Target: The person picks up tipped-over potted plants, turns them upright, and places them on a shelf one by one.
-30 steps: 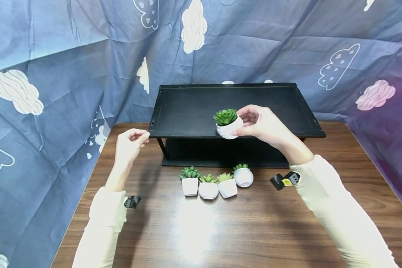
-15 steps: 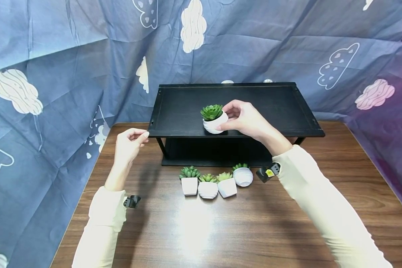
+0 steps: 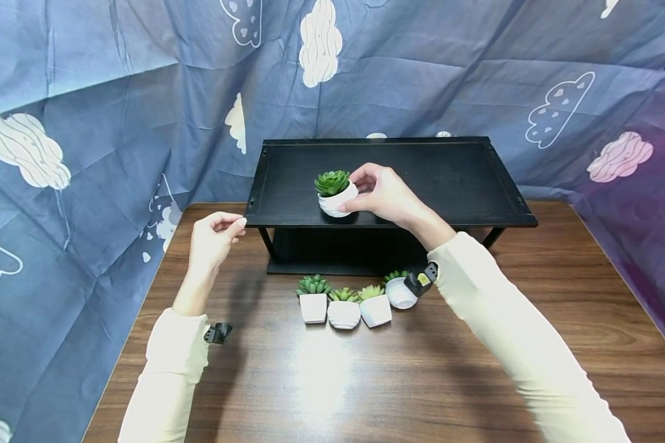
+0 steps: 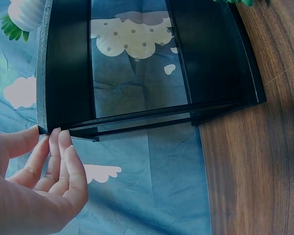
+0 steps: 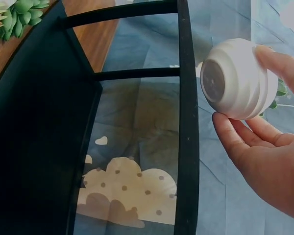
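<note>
My right hand (image 3: 385, 197) grips a potted succulent (image 3: 337, 195) by its round white ribbed pot, thumb on one side and fingers on the other. In the head view it overlaps the top board of a black two-tier shelf (image 3: 432, 178), left of the middle. The right wrist view shows the pot's bottom, with a gap between it and the shelf's edge. At the shelf's front left corner my left hand (image 4: 54, 181) pinches the top board's edge between thumb and fingertips.
Several more potted succulents stand in a row before the shelf: one in a square white pot (image 3: 314, 308), others beside it (image 3: 344, 314), and a round white pot (image 3: 401, 293) at the right. Under them is a brown wooden table (image 3: 277, 381). A blue cloud-patterned cloth (image 3: 421, 74) hangs behind.
My right hand has carried the succulent leftward and slightly farther back over the top board. My left hand has stayed at the shelf's corner.
</note>
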Tool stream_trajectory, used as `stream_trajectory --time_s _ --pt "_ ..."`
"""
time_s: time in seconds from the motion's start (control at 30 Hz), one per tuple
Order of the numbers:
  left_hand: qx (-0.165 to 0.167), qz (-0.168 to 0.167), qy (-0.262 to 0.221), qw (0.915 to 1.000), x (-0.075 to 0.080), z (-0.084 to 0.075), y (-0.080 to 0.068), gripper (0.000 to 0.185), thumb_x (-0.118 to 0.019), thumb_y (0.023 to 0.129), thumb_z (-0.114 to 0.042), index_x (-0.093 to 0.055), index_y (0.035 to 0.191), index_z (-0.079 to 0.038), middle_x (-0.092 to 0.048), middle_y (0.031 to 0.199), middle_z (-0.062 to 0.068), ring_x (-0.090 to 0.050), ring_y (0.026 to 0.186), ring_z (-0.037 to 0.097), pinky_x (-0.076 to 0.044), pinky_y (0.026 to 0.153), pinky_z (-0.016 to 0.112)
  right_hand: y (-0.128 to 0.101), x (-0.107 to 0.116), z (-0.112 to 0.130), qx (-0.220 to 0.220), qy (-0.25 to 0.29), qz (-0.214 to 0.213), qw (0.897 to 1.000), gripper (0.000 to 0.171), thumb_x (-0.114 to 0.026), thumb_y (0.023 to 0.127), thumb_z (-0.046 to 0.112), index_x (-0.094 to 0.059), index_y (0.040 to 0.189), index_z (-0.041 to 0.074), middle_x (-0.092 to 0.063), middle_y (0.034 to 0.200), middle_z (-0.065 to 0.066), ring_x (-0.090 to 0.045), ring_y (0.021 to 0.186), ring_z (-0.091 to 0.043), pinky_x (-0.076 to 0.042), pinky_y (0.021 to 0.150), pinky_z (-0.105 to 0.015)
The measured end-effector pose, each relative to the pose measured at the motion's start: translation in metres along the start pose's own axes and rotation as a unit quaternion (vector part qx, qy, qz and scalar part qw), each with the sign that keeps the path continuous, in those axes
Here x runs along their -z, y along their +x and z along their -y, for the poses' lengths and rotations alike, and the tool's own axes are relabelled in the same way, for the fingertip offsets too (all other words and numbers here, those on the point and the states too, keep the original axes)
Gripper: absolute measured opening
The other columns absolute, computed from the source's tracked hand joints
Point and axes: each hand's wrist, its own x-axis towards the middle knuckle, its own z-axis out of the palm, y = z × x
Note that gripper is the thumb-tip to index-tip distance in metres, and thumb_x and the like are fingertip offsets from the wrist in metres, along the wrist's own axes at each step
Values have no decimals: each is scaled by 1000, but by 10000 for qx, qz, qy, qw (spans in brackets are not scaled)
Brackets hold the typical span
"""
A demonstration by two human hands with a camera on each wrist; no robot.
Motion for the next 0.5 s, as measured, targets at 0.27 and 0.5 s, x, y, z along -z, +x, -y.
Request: stream_trajectory --time_s 0.27,0.5 --pt "-39 -31 127 9999 -1 -2 -2 21 -64 83 -1 -62 97 14 -66 75 3 -60 58 2 -47 55 14 10 -11 0 -56 42 66 10000 42 -75 69 3 -54 105 -4 -56 96 -13 -54 86 -22 -45 73 -27" --pt "15 18 20 10000 -2 -18 -9 20 -61 83 4 -59 96 18 -62 67 -7 -59 56 1 -46 53 13 17 -20 0 -69 147 81 9998 43 -76 69 3 -54 105 -4 -56 97 -13 -53 88 -23 -44 75 -27"
